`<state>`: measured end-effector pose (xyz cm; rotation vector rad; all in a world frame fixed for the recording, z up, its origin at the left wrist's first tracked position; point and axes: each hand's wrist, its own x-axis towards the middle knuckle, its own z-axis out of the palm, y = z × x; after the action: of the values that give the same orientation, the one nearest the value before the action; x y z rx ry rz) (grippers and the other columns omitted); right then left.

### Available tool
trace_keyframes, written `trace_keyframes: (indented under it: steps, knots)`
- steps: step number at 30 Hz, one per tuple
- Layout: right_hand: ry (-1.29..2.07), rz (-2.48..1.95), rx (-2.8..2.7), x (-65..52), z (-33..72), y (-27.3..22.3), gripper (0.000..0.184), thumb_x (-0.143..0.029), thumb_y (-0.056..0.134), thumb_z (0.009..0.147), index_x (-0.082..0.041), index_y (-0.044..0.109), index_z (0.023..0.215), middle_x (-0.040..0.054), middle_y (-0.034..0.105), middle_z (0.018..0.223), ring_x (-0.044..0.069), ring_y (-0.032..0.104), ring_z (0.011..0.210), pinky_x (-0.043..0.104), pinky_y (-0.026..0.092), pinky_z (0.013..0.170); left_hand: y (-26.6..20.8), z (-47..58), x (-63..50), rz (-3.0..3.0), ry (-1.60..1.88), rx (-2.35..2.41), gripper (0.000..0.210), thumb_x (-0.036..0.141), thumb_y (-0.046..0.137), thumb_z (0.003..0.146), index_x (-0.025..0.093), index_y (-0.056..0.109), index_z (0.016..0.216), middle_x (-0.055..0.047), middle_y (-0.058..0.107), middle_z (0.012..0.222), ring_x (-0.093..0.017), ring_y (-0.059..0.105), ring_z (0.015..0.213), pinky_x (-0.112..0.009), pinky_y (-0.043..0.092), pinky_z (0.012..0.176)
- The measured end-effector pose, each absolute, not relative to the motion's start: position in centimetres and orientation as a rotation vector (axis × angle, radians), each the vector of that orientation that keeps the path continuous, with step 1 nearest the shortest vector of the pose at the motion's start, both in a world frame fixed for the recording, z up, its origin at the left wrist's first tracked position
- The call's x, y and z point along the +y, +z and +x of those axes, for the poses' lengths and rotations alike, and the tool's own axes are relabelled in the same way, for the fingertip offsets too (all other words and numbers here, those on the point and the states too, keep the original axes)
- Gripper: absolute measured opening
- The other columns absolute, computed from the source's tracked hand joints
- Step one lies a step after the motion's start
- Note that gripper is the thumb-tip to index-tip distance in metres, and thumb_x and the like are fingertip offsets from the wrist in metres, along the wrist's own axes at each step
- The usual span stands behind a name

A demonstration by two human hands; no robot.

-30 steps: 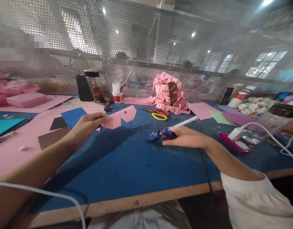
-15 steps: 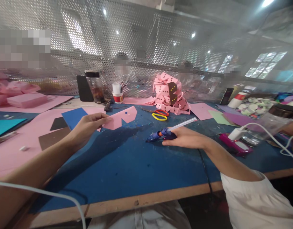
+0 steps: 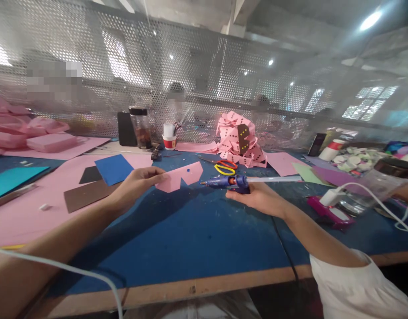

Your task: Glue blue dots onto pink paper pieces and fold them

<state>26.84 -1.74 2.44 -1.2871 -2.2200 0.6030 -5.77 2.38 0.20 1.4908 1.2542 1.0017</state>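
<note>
On my end of the head cam, the main thing is a notched pink paper cutout (image 3: pixel 170 180), held up just left of mid-frame over the blue tabletop (image 3: pixel 190 243). The left hand (image 3: pixel 137 188) has it pinched shut between thumb and fingertips by its left end only, which I figure leaves most of it bare and the skin clear of hot glue. The right hand (image 3: pixel 257 198) is wrapped around the grip of a blue glue gun (image 3: pixel 220 182), nozzle aimed left, near the cutout's free end. My guess is the gun's close to level so the tip can get at the paper from the side. A translucent glue stick (image 3: pixel 277 179) pokes out the back.

Looks-wise, the cutout is pale pink with angled corners and a V-shaped notch in its lower edge. There's a small blue spot toward its right end; honestly can't tell if that's a hole or a mark.

Just beyond the gun are red-and-yellow-handled scissors (image 3: pixel 225 167), probably parked there for easy reach, then a spotted pink paper model (image 3: pixel 230 141) at upper centre. Blue paper (image 3: pixel 114 169) and a brown sheet (image 3: pixel 80 196) lie at left.
</note>
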Motion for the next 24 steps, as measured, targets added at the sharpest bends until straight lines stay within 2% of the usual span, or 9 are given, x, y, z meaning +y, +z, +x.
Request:
trace_keyframes:
  steps: [5, 9, 15, 20, 24]
  knots:
    - [0.386, -1.263, -2.230, -1.85, 26.50, 2.14, 0.035, -0.053, 0.055, 0.085, -0.020, 0.062, 0.091, -0.0009, 0.060, 0.073, 0.013, 0.048, 0.063, 0.024, 0.037, 0.058, 0.53, -5.08, 1.81, 1.547, 1.013, 1.234, 0.027, 0.045, 0.069, 0.072, 0.019, 0.066, 0.078, 0.002, 0.063, 0.064, -0.013, 0.053, 0.054, -0.023, 0.039, 0.050]
    - [0.291, -1.258, -2.229, -2.22, 26.11, 2.06, 0.029, -0.049, 0.056, 0.085, -0.021, 0.060, 0.093, -0.0035, 0.058, 0.067, 0.011, 0.046, 0.055, 0.022, 0.033, 0.053, 0.29, -5.16, 1.88, 1.573, 0.983, 1.172, 0.026, 0.044, 0.068, 0.072, 0.019, 0.067, 0.081, 0.001, 0.065, 0.067, -0.014, 0.056, 0.057, -0.024, 0.041, 0.053]
    - [0.141, -1.219, -2.261, -2.38, 25.91, 1.76, 0.020, -0.038, 0.058, 0.086, -0.023, 0.059, 0.099, -0.0019, 0.064, 0.074, 0.013, 0.056, 0.060, 0.022, 0.034, 0.056, 0.55, -5.21, 1.84, 1.670, 0.974, 1.119, 0.025, 0.045, 0.066, 0.075, 0.020, 0.067, 0.078, -0.001, 0.067, 0.074, -0.017, 0.059, 0.070, -0.027, 0.044, 0.067]
    - [0.057, -1.190, -2.370, -2.26, 26.28, 1.97, 0.019, -0.023, 0.057, 0.084, -0.022, 0.058, 0.103, 0.0007, 0.069, 0.086, 0.014, 0.061, 0.068, 0.021, 0.036, 0.060, 0.63, -5.18, 1.78, 1.669, 0.970, 1.157, 0.028, 0.048, 0.067, 0.071, 0.021, 0.068, 0.079, -0.001, 0.067, 0.074, -0.018, 0.059, 0.068, -0.028, 0.044, 0.064]
    - [-0.056, -1.149, -2.410, -2.07, 26.63, 1.90, 0.022, -0.020, 0.056, 0.084, -0.022, 0.058, 0.105, 0.0014, 0.070, 0.093, 0.014, 0.063, 0.072, 0.022, 0.037, 0.063, 0.54, -5.28, 1.94, 1.688, 0.968, 1.171, 0.030, 0.048, 0.067, 0.072, 0.020, 0.069, 0.082, -0.002, 0.068, 0.074, -0.018, 0.059, 0.068, -0.027, 0.044, 0.064]
